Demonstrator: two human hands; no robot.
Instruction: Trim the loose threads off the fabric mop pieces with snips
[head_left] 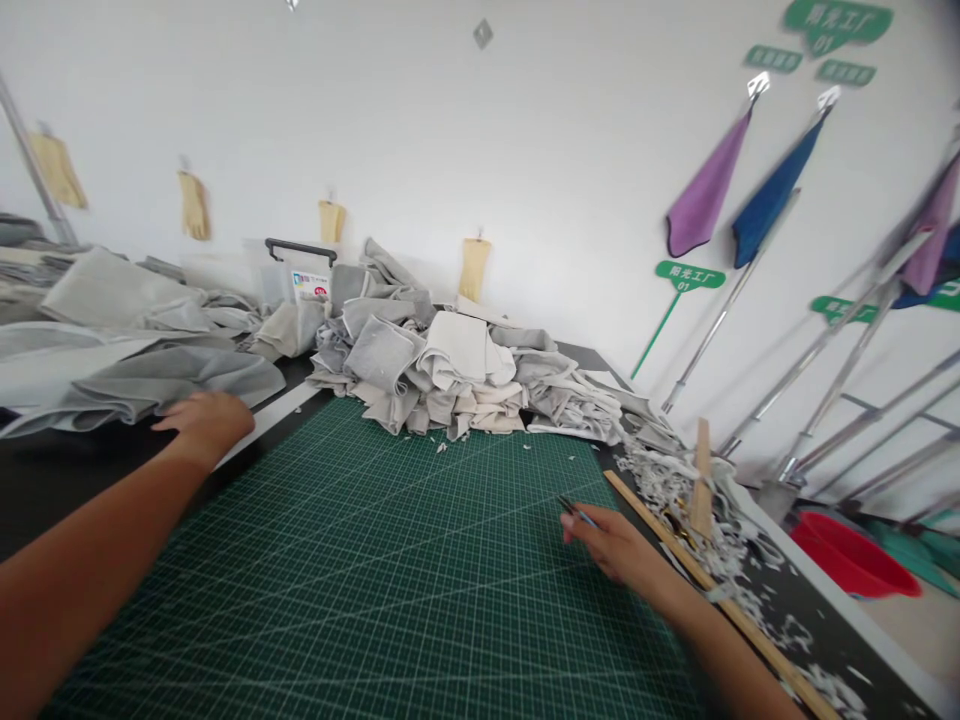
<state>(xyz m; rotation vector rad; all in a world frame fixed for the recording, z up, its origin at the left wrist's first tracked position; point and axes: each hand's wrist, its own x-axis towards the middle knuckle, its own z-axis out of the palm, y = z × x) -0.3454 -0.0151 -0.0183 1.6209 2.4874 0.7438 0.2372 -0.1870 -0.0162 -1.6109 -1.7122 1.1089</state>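
Note:
My left hand (210,420) reaches to the left side, at the near edge of a pile of grey cloth pieces (180,375). Its fingers look stretched out toward the cloth; whether they touch it I cannot tell. Over the right part of a green cutting mat (420,560), my right hand (607,540) is closed around a slim tool (576,512) with dark pointed tips and a blue part. Its exact kind is too small to make out. A heap of folded grey and beige cloth pieces (457,350) lies along the mat's far edge.
A long wooden strip (675,545) runs along the mat's right edge, beside a shorter wooden piece (701,480) and shredded cloth scraps (750,560). Behind the heap stands a clear bin with a dark handle (300,250). On the floor at right is a red basin (855,555).

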